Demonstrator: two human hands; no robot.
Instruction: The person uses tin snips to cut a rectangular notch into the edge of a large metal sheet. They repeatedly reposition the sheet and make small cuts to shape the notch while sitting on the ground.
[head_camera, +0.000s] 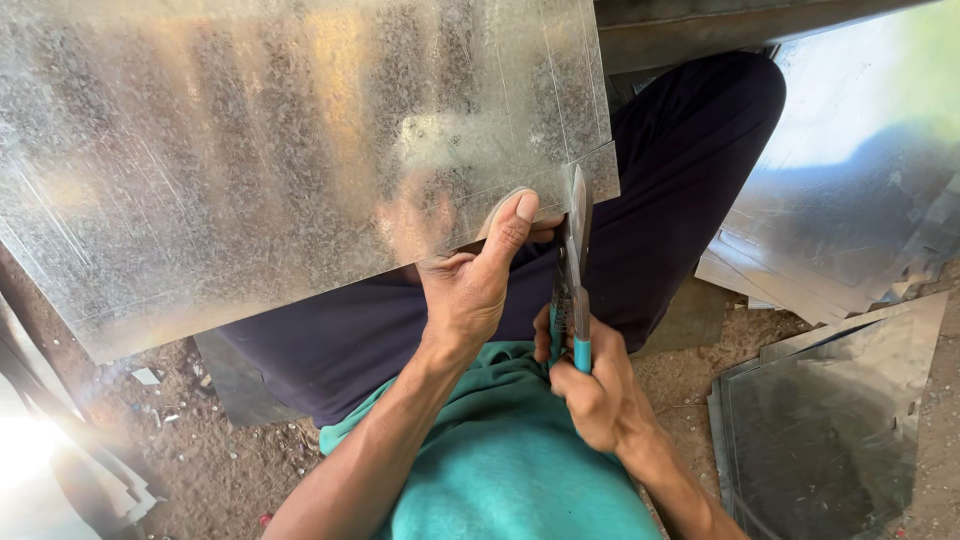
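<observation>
Galvanized steel sheet (280, 150), large, spangled and reflective, fills the upper left of the view, tilted across the person's lap with its near edge resting on the dark-trousered legs (660, 200); scribed lines run along its right margin, and a small corner tab at the lower right stands partly cut free. No containers in view. Tin snips (572, 290), teal-handled, stand nearly upright at that corner, blades pointing far and biting into the sheet's near edge just beside the tab. Ground: bare packed dirt floor (190, 430) with small scraps and debris at near left. Stack of cut sheet-metal pieces (850, 220) lies at right, leaning and overlapping; a further flat stack of panels (830, 430) rests on the dirt at near right. More sheet edges (60, 470) show at the near left margin, washed out by glare. A dark beam or ledge (700, 30) crosses the far right top. Left hand (470, 290): fingers pinched on the sheet's near edge, thumb pressed flat on the upper face just left of the snips, remaining fingers tucked beneath the metal and mostly hidden. Right hand (590, 385): fingers wrapped tight about the snips' handles, fist closed, handles squeezed close together. Teal shirt (500, 470) occupies the near centre between both forearms.
</observation>
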